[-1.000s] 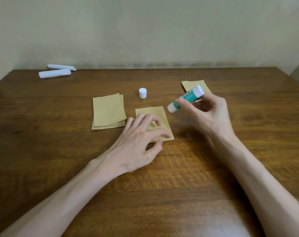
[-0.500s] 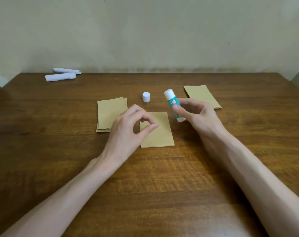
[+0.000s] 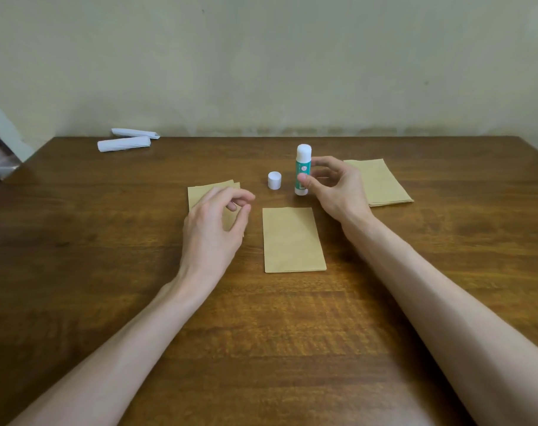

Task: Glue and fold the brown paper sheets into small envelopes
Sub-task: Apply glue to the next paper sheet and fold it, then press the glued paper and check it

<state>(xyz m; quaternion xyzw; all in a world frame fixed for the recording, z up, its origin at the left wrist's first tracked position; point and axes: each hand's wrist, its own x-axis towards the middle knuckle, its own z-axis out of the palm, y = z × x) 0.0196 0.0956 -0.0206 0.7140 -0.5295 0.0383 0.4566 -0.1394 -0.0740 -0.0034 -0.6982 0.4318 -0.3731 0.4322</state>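
Grainy dark-wood table (image 3: pixel 261 333) under my bare forearms. Centre: flat rectangular brown paper piece (image 3: pixel 293 239), matte, lying free. My left hand (image 3: pixel 214 224) hovers over left stack (image 3: pixel 200 193) of brown sheets, fingers loosely curled, grasping nothing, hiding most of it. My right hand (image 3: pixel 332 186) pinches upright glue stick (image 3: pixel 301 170), a white-and-green cylinder standing on table, and covers edge of right stack (image 3: pixel 381 182). Small white cap (image 3: pixel 274 180) just beside stick. Far left: two white paper rolls (image 3: pixel 124 143).
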